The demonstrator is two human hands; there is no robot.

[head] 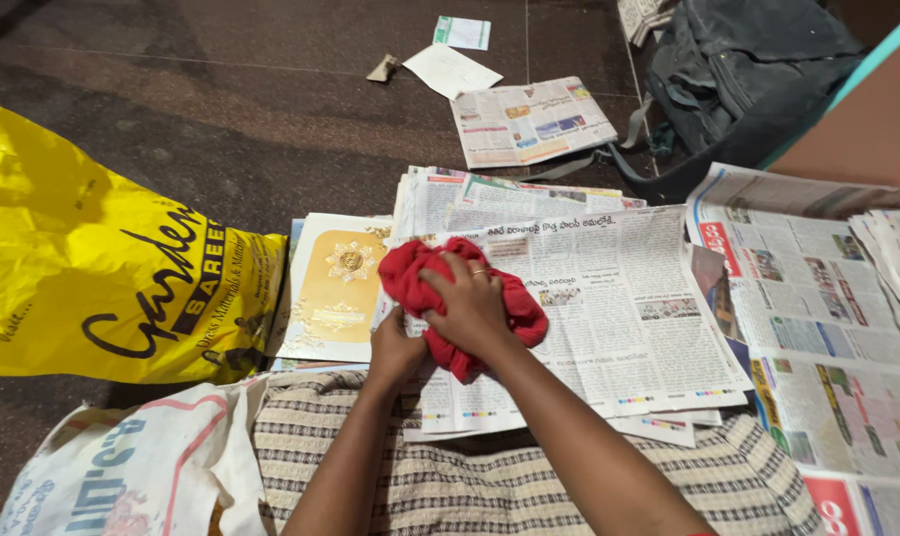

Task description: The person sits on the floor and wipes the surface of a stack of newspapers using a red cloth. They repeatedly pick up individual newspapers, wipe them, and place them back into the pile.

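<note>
1. Right hand (467, 303) pressed on top of bunched red cloth (514, 308), fingers curled over it.
2. Left hand (394, 347) grips the cloth's lower left edge.
3. Cloth sits on a newspaper stack (629, 318) over striped fabric (450, 486).
4. Yellow plastic bag (83, 268) at left, cream booklet (336, 288) beside the stack.
5. Dark bag (738, 69) top right, loose papers on the dark floor (222, 89).

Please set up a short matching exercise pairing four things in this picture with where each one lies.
Things:
1. red cloth
2. yellow bag
3. dark backpack
4. striped fabric

Places:
A. far right, top of the view
B. left, on the dark floor
C. under both hands, on the newspaper
D. bottom, nearest the person

Pairs: 1-C, 2-B, 3-A, 4-D
</note>
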